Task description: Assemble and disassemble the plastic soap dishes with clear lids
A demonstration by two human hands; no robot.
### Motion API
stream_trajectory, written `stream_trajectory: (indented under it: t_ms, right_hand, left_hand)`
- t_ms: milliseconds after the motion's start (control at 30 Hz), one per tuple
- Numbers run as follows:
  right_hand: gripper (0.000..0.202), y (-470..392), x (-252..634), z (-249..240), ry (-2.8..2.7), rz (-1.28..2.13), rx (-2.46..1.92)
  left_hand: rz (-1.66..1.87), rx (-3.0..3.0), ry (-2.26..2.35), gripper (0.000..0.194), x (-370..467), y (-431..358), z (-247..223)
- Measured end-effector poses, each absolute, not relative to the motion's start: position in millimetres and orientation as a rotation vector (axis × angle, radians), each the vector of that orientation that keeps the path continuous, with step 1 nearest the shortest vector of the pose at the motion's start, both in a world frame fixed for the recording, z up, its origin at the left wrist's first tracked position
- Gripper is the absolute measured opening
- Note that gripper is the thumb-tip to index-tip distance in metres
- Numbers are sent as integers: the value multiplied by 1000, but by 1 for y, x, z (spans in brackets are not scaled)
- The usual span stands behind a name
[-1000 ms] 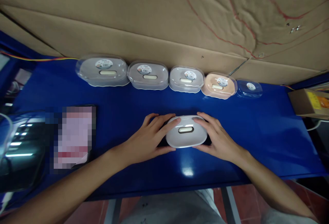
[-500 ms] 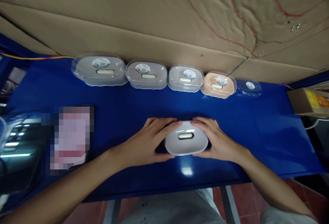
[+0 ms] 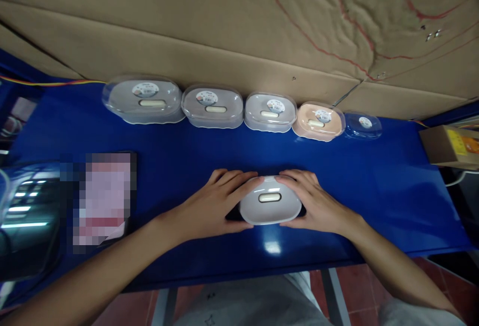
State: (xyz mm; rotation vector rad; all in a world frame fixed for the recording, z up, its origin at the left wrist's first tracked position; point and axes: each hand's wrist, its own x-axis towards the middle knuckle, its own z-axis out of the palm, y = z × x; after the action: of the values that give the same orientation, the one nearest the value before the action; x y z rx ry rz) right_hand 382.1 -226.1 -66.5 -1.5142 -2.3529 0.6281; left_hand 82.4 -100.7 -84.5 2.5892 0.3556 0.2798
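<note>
A light grey oval container (image 3: pixel 271 212) with a cream bar-shaped piece set in its top rests near the front of the blue table. My left hand (image 3: pixel 219 206) grips its left side, thumb and fingers along the edges. On the other side my right hand (image 3: pixel 318 206) holds the right edge the same way. Behind them a row of similar containers runs along the back: a large grey one (image 3: pixel 145 114), a second grey one (image 3: pixel 212 120), a smaller grey one (image 3: pixel 270 125) and a peach one (image 3: pixel 318 135), each under a clear lid with a round label.
A clear lid (image 3: pixel 362 131) lies at the right end of the row. To the left are a blurred-out device (image 3: pixel 107 196) and a dark glossy object (image 3: pixel 28 221). A cardboard box (image 3: pixel 436 149) stands at the right edge. Brown paper (image 3: pixel 187 11) covers the back wall.
Both hands keep their hold on the grey container, which has barely moved. The view has shifted very slightly.
</note>
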Motion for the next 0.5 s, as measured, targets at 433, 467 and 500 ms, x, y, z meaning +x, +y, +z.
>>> stream_trajectory:
  t_ms: [433, 467, 500]
  right_hand:
    - [62, -215, 440, -63, -1958, 97, -1539]
    - [55, -211, 456, -65, -1833, -70, -1618]
    - [53, -207, 473, -67, -1725, -204, -1713]
  left_hand:
    - [223, 2703, 368, 93, 83, -101, -83]
    - [220, 2703, 365, 94, 83, -101, -83]
    - [219, 2704, 363, 94, 83, -101, -83]
